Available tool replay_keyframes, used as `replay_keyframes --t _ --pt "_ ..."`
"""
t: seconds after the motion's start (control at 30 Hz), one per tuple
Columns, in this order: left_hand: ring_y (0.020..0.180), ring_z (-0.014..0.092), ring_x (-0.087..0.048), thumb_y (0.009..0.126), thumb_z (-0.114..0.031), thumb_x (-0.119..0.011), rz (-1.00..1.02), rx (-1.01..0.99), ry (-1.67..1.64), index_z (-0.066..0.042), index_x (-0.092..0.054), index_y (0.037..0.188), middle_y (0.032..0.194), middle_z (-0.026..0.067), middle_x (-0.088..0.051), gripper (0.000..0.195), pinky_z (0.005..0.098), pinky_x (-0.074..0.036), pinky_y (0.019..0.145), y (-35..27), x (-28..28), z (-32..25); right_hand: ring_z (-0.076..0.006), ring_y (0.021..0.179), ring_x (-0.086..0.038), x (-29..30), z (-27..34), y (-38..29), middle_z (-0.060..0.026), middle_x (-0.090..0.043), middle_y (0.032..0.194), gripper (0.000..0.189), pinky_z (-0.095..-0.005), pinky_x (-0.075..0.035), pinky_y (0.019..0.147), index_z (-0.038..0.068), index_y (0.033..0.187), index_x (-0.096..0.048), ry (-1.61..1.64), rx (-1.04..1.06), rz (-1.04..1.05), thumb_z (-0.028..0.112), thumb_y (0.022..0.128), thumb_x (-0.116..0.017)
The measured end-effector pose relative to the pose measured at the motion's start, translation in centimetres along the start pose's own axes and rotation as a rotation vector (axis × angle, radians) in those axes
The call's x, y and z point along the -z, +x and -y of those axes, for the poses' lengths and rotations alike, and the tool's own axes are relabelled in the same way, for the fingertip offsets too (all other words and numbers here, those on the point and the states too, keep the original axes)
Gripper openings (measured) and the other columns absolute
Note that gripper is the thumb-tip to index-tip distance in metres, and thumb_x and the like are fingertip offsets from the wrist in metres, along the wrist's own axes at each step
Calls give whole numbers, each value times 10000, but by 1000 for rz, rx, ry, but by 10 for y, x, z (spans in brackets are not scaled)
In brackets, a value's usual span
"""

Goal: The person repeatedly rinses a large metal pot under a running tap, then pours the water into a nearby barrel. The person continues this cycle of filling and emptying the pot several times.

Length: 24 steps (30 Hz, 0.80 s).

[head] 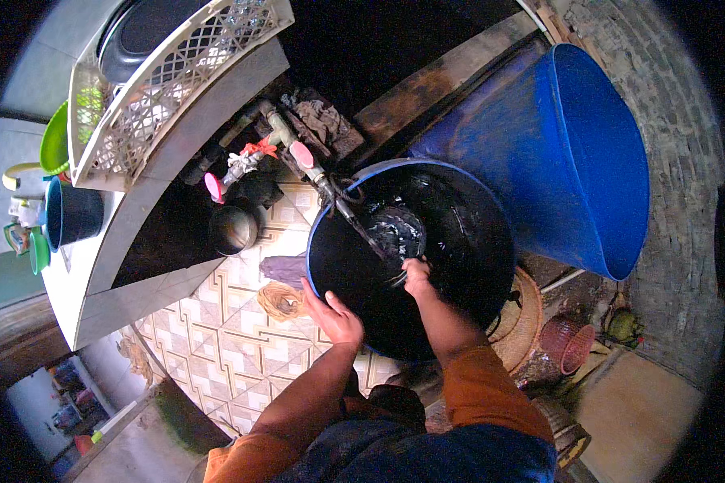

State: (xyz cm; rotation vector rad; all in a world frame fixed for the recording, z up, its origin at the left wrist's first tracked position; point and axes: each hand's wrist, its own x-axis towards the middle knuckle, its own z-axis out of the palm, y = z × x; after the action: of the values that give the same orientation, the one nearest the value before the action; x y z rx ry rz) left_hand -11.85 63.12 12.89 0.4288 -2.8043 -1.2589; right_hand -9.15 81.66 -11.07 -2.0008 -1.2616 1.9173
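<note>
A large dark barrel (pixel 471 284) with a blue rim stands upright before me, its inside mostly in shadow. Fingers apart, my left hand (pixel 337 321) rests against the near-left part of the rim. Inside the barrel, my right hand (pixel 416 276) is closed on the edge or handle of a round, shiny vessel (pixel 408 224); its exact kind is hard to make out. A pipe spout with a pink-handled tap (pixel 302 155) reaches over the rim, and a dark hose or stream runs from it towards the vessel. Wet glints show around it.
A big blue plastic drum (pixel 519 157) leans at the right. On the left, a white counter (pixel 93 284) bears a plastic crate (pixel 175 90) and a dark bucket (pixel 75 211). A metal pot (pixel 234 229) and coiled rope (pixel 280 300) are near the tiled floor (pixel 217 338). A woven basket (pixel 525 320) lies at right.
</note>
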Motion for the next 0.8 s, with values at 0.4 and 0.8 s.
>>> replay_keyframes --t 0.4,0.8 --pt "1243 455 -380 988 -202 -421 -34 35 -49 -40 -242 1480 1353 297 -391 548 520 -282 1048 -3 2 -2 -182 665 -448 59 58 -92 5 -417 702 245 -299 -398 633 140 656 -397 349 -338 324 -1 616 -593" --pt "1192 422 -421 980 -210 -437 -54 106 50 -117 -271 1485 1302 265 -457 539 519 -310 1009 -5 -1 6 -196 743 -534 130 114 -212 -8 -506 757 162 -302 -446 751 108 712 -485 548 -132 368 -10 643 -572"
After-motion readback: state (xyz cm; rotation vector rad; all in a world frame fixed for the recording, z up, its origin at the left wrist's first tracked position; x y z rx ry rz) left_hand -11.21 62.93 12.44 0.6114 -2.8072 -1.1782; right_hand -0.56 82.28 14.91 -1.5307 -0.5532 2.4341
